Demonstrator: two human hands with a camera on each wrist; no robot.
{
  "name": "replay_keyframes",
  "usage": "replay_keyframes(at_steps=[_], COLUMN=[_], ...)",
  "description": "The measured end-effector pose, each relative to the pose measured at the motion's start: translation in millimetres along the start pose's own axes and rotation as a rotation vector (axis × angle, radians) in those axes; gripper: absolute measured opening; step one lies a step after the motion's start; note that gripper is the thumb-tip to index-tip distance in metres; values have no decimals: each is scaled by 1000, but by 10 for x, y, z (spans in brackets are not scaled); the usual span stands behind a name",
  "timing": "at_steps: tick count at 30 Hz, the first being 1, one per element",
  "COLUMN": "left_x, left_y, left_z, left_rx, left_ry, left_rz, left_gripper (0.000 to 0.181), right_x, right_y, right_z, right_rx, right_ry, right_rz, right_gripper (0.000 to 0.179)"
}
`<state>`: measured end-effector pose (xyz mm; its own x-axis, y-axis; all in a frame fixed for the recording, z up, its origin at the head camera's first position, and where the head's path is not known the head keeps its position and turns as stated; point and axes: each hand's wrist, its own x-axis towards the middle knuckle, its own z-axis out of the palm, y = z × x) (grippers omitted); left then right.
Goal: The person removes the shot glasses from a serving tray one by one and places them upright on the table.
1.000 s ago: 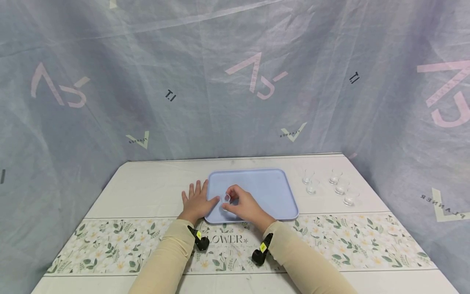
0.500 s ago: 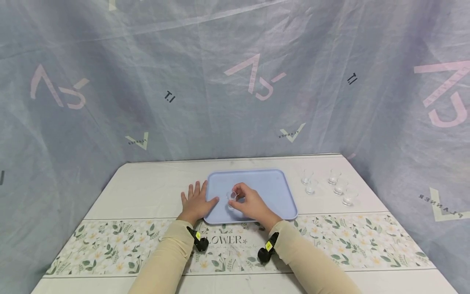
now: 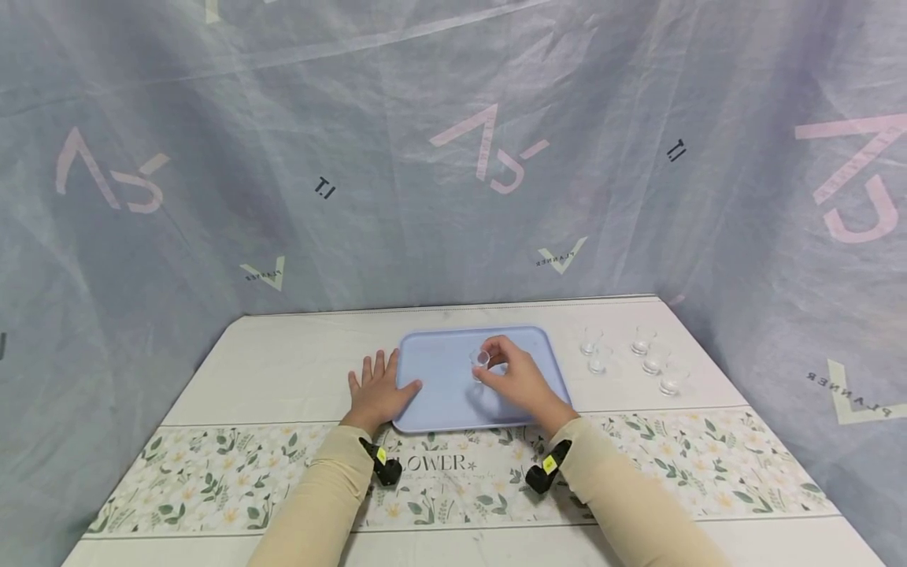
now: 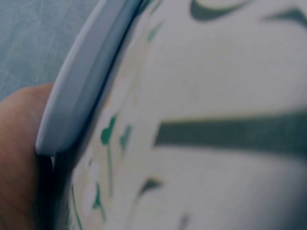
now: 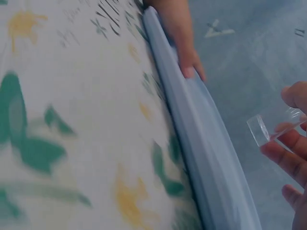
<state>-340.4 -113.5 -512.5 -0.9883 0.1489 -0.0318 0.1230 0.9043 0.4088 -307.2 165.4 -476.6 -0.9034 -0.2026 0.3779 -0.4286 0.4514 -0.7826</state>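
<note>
My right hand (image 3: 523,384) pinches a small clear shot glass (image 3: 479,360) between thumb and fingers over the blue tray (image 3: 439,394). In the right wrist view, the thick base of the shot glass (image 5: 259,130) stands off from the tray's rim, so it looks raised. At the tray's left side lies my left hand (image 3: 377,396), fingers spread flat on the table and thumb reaching over the rim. Only part of that left hand (image 4: 19,143) shows beside the tray's edge (image 4: 81,81) in the left wrist view.
Several more shot glasses (image 3: 655,358) stand on the table to the right of the tray, in two loose groups. A floral strip (image 3: 234,472) runs across the tabletop. Grey-blue cloth (image 3: 425,197) hangs behind and at both sides.
My right hand has carried the shot glass rightward and slightly farther back over the tray, away from my left thumb. The left hand stays in place.
</note>
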Motion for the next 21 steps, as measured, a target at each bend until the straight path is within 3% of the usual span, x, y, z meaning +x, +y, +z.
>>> replay_keyframes(at_steps=[6, 21], left_x=[23, 15], left_y=[-49, -31], left_z=[33, 35], left_rx=[-15, -20], left_ry=[-15, -7], left_rz=[3, 9], left_gripper=[91, 92], right_x=[-33, -167], right_y=[48, 115], right_z=[-240, -845], right_rx=[-20, -116], right_ry=[57, 135], right_rz=[-1, 92], right_gripper=[33, 35])
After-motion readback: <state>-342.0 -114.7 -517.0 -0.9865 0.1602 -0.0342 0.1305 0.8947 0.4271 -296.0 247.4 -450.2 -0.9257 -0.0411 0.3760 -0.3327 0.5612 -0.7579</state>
